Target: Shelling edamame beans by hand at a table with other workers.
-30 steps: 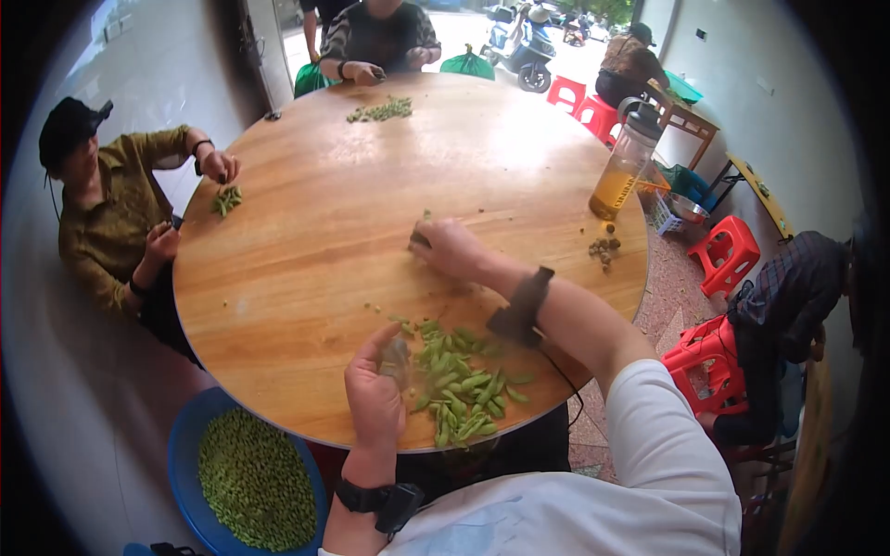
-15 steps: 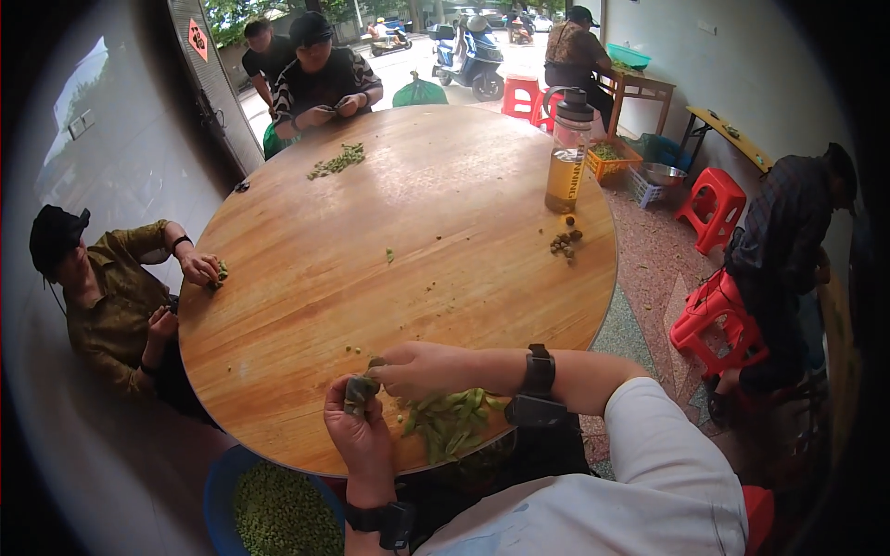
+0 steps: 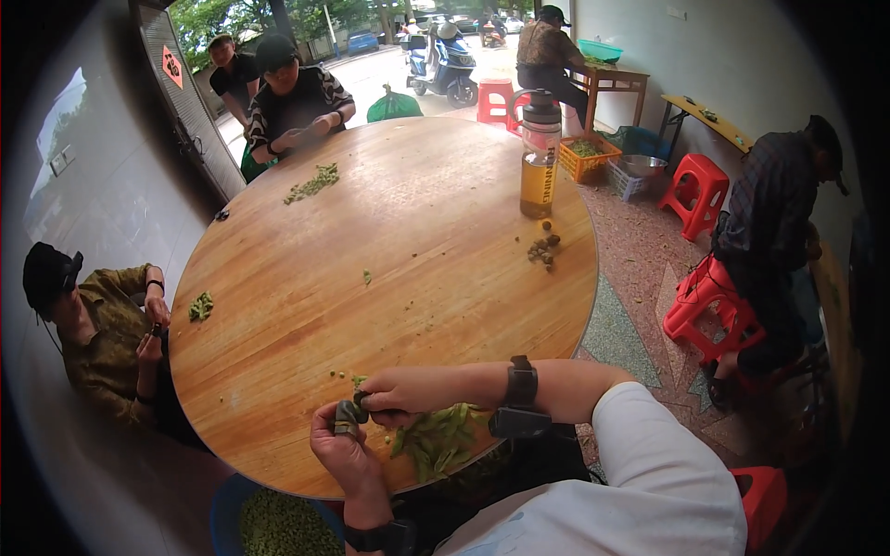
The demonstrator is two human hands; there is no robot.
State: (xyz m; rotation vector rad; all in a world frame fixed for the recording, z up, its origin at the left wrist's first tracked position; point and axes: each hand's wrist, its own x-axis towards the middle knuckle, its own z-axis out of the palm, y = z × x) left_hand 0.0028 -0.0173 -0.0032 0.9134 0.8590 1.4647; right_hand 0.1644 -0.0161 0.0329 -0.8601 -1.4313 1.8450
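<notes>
Over the near edge of the round wooden table (image 3: 278,343), my two hands are drawn together, fingers closed. My left hand (image 3: 345,454) has a dark grey-green wrap (image 3: 346,420) at its thumb. My right hand (image 3: 399,391) reaches in from the right, with a dark covering also at its fingertips. A small green bean pod (image 3: 359,381) shows at the fingertips, partly hidden by them. Below my right forearm lies a heap of green pods (image 3: 436,443). A few loose beans (image 3: 336,373) rest on the wood beyond my fingers.
A blue basin (image 3: 218,514) of shelled beans stands below the table's near left edge. A drink bottle (image 3: 539,162) and brown round bits (image 3: 543,250) are at the right. People sit left and far side, by small pod piles (image 3: 200,307). Red stools (image 3: 709,310) stand right.
My hands stay together, with the right fingers shifted slightly against the left. The person at left has drawn a hand back from the small green pile. The whole view has shifted a little.
</notes>
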